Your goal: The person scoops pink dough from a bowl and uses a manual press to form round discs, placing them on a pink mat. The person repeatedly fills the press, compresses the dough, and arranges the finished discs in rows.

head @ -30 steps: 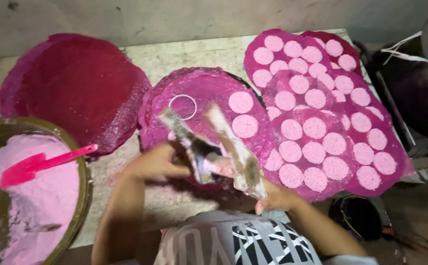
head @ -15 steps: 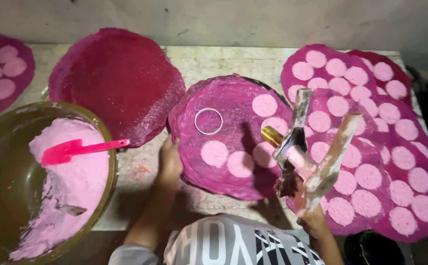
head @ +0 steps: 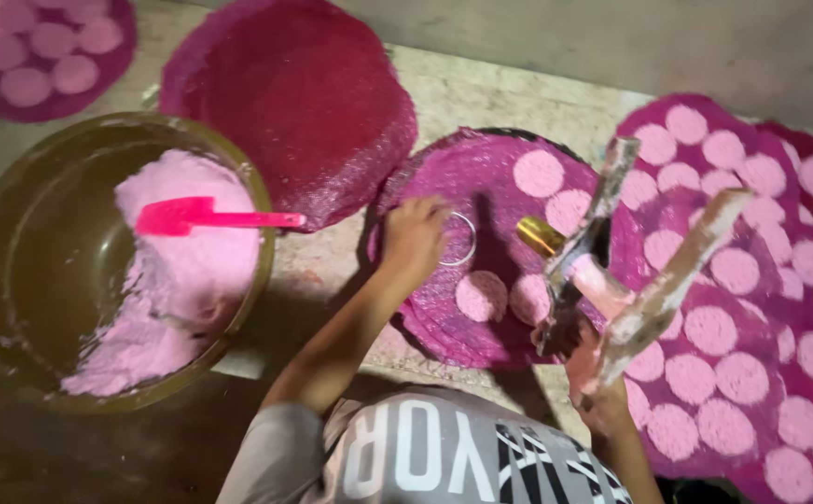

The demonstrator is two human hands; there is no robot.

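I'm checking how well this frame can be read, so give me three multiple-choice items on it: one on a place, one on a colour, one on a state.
1. Where does the spatula lie?
A. in the bowl on the pink batter
B. on the bare dark mat
C. in the right hand

2. What colour is the spatula?
A. green
B. bright pink
C. white

3. What is the left hand doing?
A. gripping the bowl
B. hanging clear of everything
C. resting on the metal ring on the round mat

Answers: 1 A, it rests across the batter; 2 B, blade and handle are pink; 3 C, fingers lie at the ring.
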